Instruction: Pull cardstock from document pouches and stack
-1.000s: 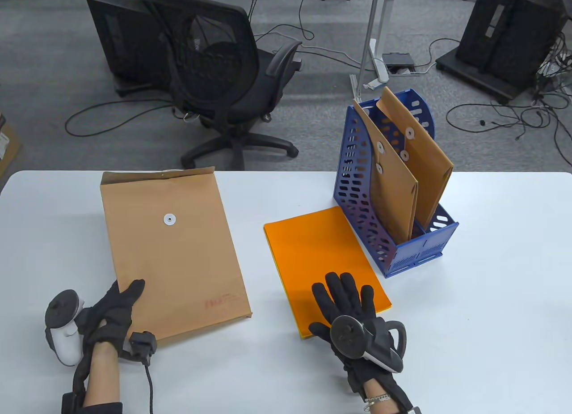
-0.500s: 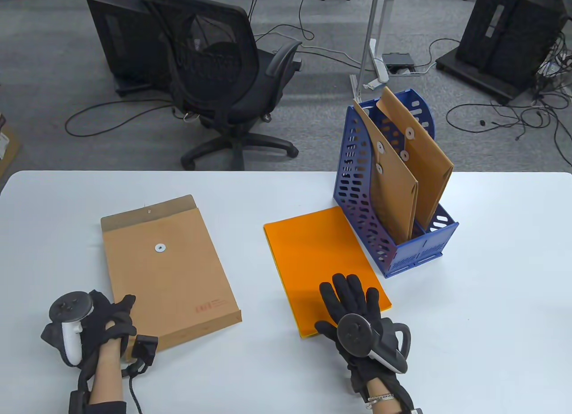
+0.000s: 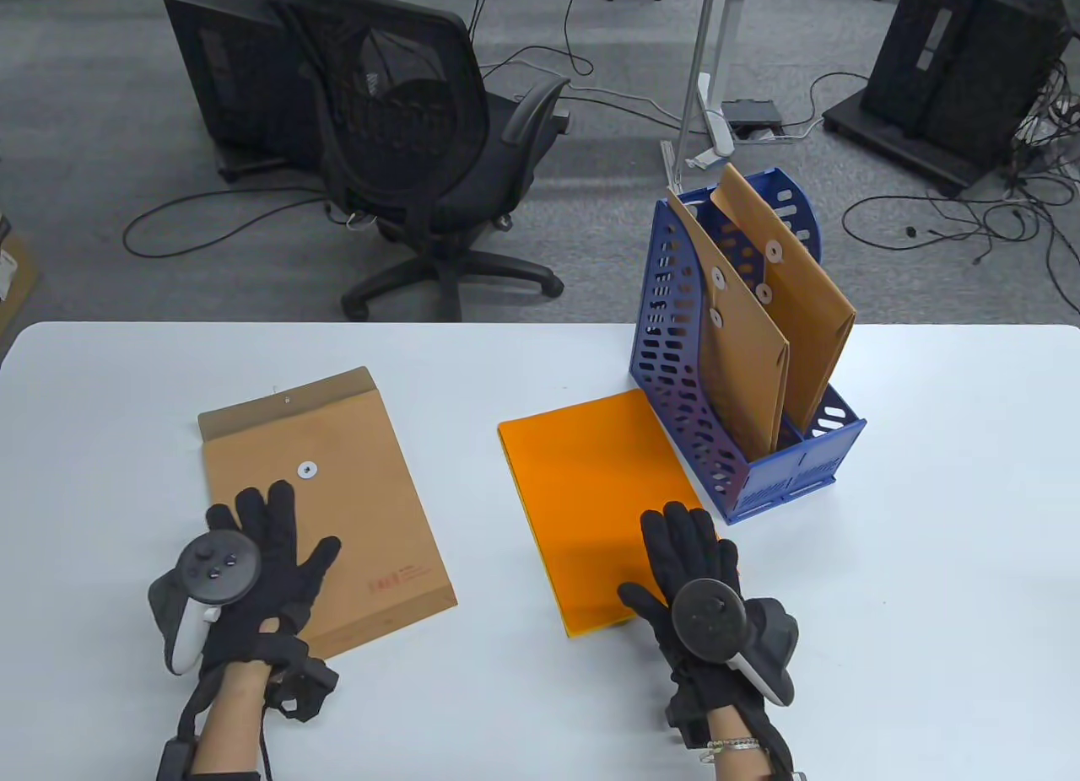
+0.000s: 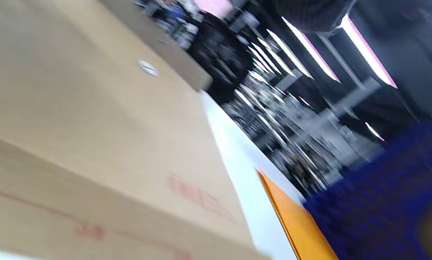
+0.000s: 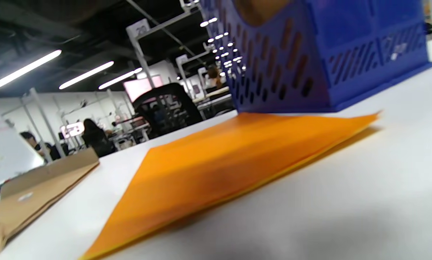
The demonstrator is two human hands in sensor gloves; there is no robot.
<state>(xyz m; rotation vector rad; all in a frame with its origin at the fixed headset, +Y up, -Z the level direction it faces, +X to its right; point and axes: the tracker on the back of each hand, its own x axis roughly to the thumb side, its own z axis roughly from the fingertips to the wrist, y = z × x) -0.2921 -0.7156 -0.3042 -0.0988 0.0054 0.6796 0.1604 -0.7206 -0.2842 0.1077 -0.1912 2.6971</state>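
Even, bright overhead light gives the table view sharp detail and soft shadows, while both wrist views smear, with streaked ceiling lamps.

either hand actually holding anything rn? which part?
Nothing is gripped. The left hand rests flat on the near part of the kraft pouch; the right hand rests on the orange cardstock stack's near-right corner.
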